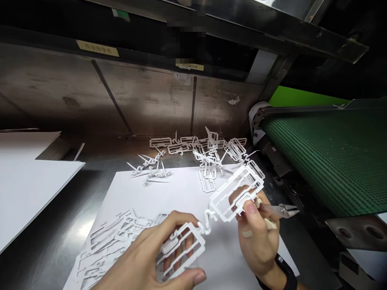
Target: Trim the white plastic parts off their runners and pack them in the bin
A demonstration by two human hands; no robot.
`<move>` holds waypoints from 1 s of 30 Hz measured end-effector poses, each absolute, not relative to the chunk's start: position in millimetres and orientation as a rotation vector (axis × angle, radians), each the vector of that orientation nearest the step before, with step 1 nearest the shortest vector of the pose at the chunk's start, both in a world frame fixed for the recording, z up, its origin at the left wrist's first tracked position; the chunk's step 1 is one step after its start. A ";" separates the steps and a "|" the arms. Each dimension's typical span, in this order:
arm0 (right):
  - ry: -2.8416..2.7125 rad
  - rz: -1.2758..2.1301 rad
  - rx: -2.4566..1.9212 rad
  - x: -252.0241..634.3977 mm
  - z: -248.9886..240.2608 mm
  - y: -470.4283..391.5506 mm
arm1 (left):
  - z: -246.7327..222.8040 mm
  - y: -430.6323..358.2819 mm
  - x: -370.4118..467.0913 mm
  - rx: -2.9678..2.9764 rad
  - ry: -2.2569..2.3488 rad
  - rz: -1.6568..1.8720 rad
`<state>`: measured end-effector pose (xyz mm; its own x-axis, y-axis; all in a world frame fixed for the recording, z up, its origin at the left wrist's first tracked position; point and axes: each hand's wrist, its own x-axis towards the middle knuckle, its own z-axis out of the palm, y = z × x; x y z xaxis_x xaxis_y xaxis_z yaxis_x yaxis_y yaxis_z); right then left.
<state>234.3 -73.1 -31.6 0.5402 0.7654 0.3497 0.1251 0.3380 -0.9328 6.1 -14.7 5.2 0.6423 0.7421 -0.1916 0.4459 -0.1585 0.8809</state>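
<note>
Two white plastic frames joined by a curly white runner (208,220) are held up between my hands. My left hand (151,249) has its fingers wrapped round the lower-left frame (193,246). The upper-right frame (220,199) is pinched by the thumb and fingers of my right hand (256,233). A pair of small nippers (281,210) also rests in my right hand, its metal tips pointing right. Below and left, flat white frames (105,241) lie in a pile on a white sheet (223,257), partly behind my left hand.
More joined frames (178,148) lie heaped at the back, with loose runner pieces (151,173) left of them. A green conveyor belt (332,153) stands at right. White boards (33,193) lie at far left. A metal wall (151,96) closes the back.
</note>
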 end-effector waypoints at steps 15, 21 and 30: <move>-0.865 0.600 -0.950 242.4 -12.3 -67.3 | 6.6 -3.3 7.0 0.691 0.506 0.580; -0.822 0.623 -1.000 234.5 -4.4 -70.0 | 4.5 -2.4 9.6 0.564 0.528 0.597; -0.852 0.647 -1.066 233.0 -15.2 -68.4 | 6.1 3.8 6.9 0.629 0.519 0.371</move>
<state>233.0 -68.4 -15.2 0.5286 0.8018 0.2785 -0.0540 0.3592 -0.9317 6.9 3.8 6.1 0.8095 0.4761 -0.3434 -0.1706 0.7506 0.6384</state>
